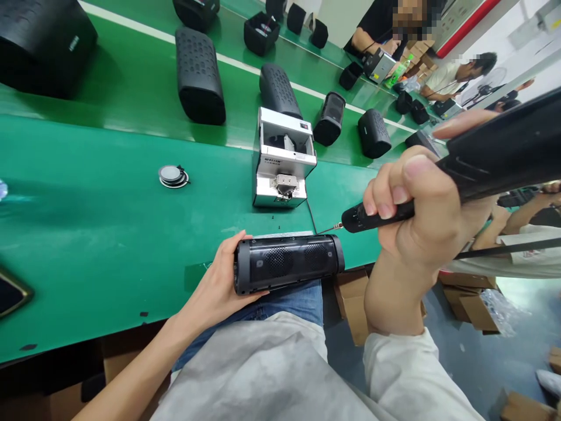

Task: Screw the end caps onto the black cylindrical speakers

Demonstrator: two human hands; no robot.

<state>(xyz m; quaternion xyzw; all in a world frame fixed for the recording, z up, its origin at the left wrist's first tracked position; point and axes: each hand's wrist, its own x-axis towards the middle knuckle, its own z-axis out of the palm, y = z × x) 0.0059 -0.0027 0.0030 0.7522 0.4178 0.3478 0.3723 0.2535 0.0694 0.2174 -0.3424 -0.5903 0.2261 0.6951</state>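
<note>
My left hand [222, 273] is closed around the left end of a black speaker [291, 263]. The speaker lies on its side at the table's front edge, its perforated face upward. In my right hand [421, 187] is a black electric screwdriver [504, 149], its fingers wrapped round the narrow front part. The thin bit points left and its tip appears at the speaker's upper right corner; whether it touches is unclear. Just beyond the speaker stands a white screw feeder [280, 193], with a couple of tiny dark screws on the table before it.
A green table [109, 234] carries a small stack of round discs [172, 174] at left. Behind it, several black speaker housings [201, 76] stand on a green conveyor belt [135, 64]. Co-workers [456, 76] sit farther along. Cardboard boxes [473, 307] lie on the floor at right.
</note>
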